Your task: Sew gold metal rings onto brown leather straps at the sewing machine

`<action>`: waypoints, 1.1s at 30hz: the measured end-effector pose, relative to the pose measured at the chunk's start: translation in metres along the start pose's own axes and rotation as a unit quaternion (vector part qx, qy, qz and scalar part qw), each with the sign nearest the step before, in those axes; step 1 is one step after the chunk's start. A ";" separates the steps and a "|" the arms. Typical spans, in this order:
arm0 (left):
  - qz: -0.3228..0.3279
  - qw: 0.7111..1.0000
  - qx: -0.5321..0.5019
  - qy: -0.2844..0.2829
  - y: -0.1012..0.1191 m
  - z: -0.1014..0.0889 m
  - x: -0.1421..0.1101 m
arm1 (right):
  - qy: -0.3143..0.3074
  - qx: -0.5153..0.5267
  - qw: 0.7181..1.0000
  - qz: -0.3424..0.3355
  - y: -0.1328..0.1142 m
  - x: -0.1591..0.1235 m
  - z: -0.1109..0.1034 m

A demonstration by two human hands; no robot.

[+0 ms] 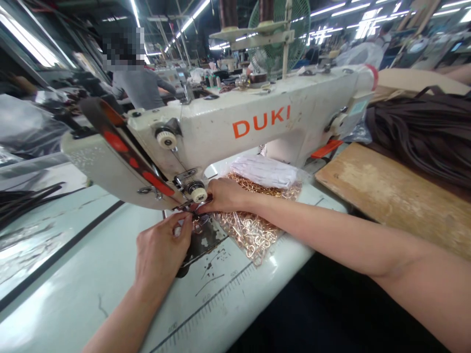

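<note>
A white DUKI sewing machine (pixel 235 122) stands across the pale table (pixel 73 274). My left hand (pixel 162 250) reaches under the needle area, fingers pinched together on a small piece I cannot make out. My right hand (pixel 224 195) is closed right beside the presser foot (pixel 191 206), fingertips meeting the left hand's. A clear bag of gold metal rings (pixel 253 230) lies under my right wrist, with a white packet (pixel 267 170) on top of it behind the hand.
A worn wooden board (pixel 390 196) lies to the right, with a pile of dark brown straps (pixel 423 132) behind it. Black straps (pixel 22 201) trail off the table's left. A person in grey (pixel 140 86) stands behind the machine, near a green fan (pixel 279 34).
</note>
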State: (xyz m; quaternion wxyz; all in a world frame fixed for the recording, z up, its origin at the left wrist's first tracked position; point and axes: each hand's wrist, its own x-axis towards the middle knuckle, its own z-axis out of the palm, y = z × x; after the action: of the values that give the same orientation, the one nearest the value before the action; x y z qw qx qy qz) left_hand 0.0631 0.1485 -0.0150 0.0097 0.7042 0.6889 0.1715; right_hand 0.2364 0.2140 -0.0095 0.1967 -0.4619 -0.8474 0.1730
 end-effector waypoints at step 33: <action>0.012 0.999 -0.035 -0.019 -0.007 -0.014 -0.004 | 0.019 -0.036 0.992 0.117 -0.016 0.001 0.003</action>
State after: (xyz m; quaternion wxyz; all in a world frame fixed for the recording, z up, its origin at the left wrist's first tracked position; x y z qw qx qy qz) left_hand 0.0530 0.1414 -0.0045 0.0453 0.7146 0.6739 0.1822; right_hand 0.2231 0.2068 -0.0043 0.1748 -0.5675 -0.7895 0.1555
